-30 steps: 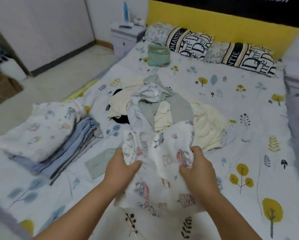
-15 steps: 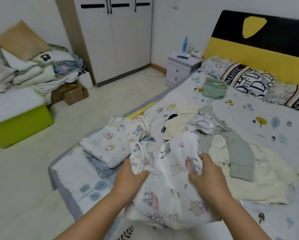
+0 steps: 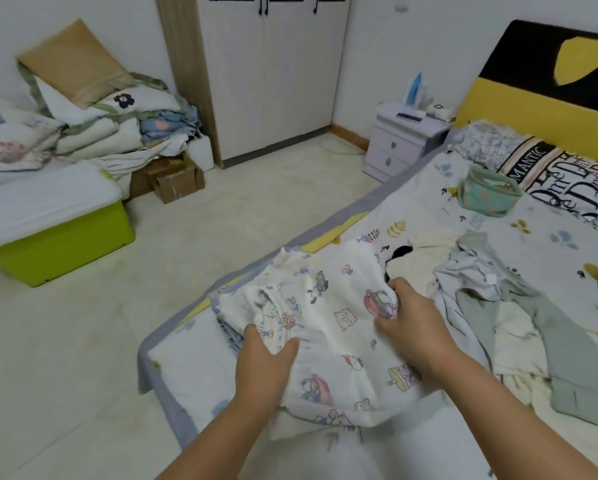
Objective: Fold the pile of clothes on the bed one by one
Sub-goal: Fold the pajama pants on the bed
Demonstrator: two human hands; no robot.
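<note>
A white cartoon-print garment (image 3: 339, 337) hangs folded between my two hands above the left edge of the bed (image 3: 550, 258). My left hand (image 3: 262, 362) grips its bunched left side. At the garment's right edge, my right hand (image 3: 411, 323) pinches the cloth. Under the garment, only a sliver of the folded stack (image 3: 230, 332) shows. To the right lies the loose pile of clothes (image 3: 491, 306), with cream, white and grey-green pieces.
A green fabric pouch (image 3: 488, 194) and patterned pillows (image 3: 547, 171) sit near the headboard. A white nightstand (image 3: 401, 140) stands beside the bed. Across the floor are a wardrobe (image 3: 273, 71), cardboard boxes (image 3: 172, 180) and a lime-green storage bin (image 3: 58, 244) under heaped bedding.
Both hands carried the cartoon-print garment leftward, from in front of the loose pile to over the folded stack. The view turned left, bringing the floor and wardrobe into sight.
</note>
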